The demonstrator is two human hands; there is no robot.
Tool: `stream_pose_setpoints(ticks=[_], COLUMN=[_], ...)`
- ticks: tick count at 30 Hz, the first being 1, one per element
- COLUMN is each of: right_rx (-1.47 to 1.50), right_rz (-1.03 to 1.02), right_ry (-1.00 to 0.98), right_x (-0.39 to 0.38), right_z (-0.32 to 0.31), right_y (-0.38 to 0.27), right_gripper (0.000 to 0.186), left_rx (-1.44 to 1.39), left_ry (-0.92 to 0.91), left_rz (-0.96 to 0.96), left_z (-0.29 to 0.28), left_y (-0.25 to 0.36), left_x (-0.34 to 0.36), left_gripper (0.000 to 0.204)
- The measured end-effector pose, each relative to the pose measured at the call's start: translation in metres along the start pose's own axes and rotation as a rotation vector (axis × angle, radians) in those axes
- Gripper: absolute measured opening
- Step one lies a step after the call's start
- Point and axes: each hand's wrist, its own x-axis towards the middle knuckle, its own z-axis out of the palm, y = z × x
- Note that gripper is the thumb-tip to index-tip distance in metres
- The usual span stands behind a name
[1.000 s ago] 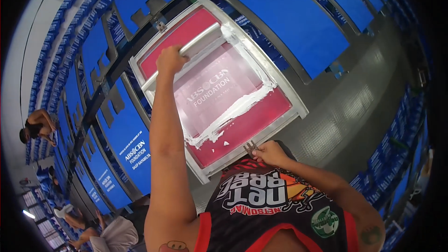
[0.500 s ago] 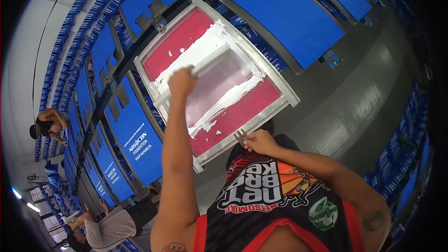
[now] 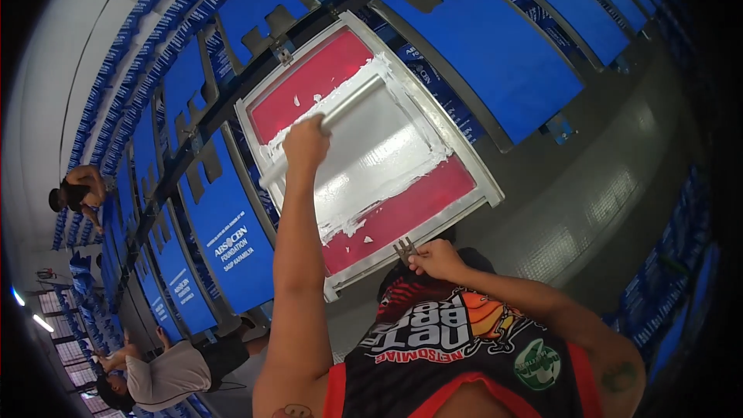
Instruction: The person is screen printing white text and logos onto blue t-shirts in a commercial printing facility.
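Currently in the left grip point(image 3: 307, 143): fingers wrapped firmly around a long pale squeegee bar point(image 3: 352, 102), a little left of its middle; the bar slants from lower left to upper right of the knuckles.
Framed screen point(image 3: 489, 187): under and around the left grip, its pale rails enclosing red areas point(image 3: 309, 73) beyond the bar and nearer the body.
Middle panel point(image 3: 375, 156): just right of the left grip, greyish and glossy.
White paste point(image 3: 410, 174): a ragged ridge on the body side of the left grip, more lying beyond the bar, with loose crumbs on the near red area.
Right grip point(image 3: 439, 259): pinching a small pronged metal piece point(image 3: 404, 249) between thumb and fingers, just off the screen's near rail.
Blue boards point(image 3: 232, 228): on both sides of the left grip, one to its left, another point(image 3: 487, 46) to its upper right.
Bar handling: one-handed, it probably rocks easily; press both ends equally and hold one steady tilt.
Paste care: even speed should suit; the prongs are best kept clear of the mesh.
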Motion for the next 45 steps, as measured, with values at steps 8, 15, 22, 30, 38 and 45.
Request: stream_pose_setpoints(ticks=[8, 15, 22, 30, 38, 45], right_rx=[-0.133, -0.371, -0.357, -0.174, -0.109, -0.210], right_rz=[0.102, 0.072, -0.063, 0.030, -0.087, -0.018], right_ry=[-0.029, 0.078, 0.648, 0.609, 0.720, 0.739], right_x=[-0.001, 0.000, 0.061, 0.026, -0.004, -0.003], right_z=[-0.014, -0.091, -0.189, -0.196, -0.416, -0.541], right_y=[-0.018, -0.090, -0.047, -0.071, -0.036, -0.039], right_gripper=[0.025, 0.040, 0.070, 0.069, 0.067, 0.072], left_rx=[-0.010, -0.329, -1.439, -1.549, -1.574, -1.672], left_ry=[0.197, -0.150, 0.045, 0.082, -0.021, -0.079], left_rz=[0.169, -0.191, -0.843, -0.747, -0.663, -0.684], left_z=[0.063, -0.027, 0.029, -0.001, 0.053, 0.097], left_y=[0.014, -0.097, -0.192, -0.121, 0.073, 0.179], left_x=[-0.053, -0.030, -0.098, -0.095, 0.018, 0.077], left_gripper=[0.024, 0.047, 0.047, 0.050, 0.042, 0.043])
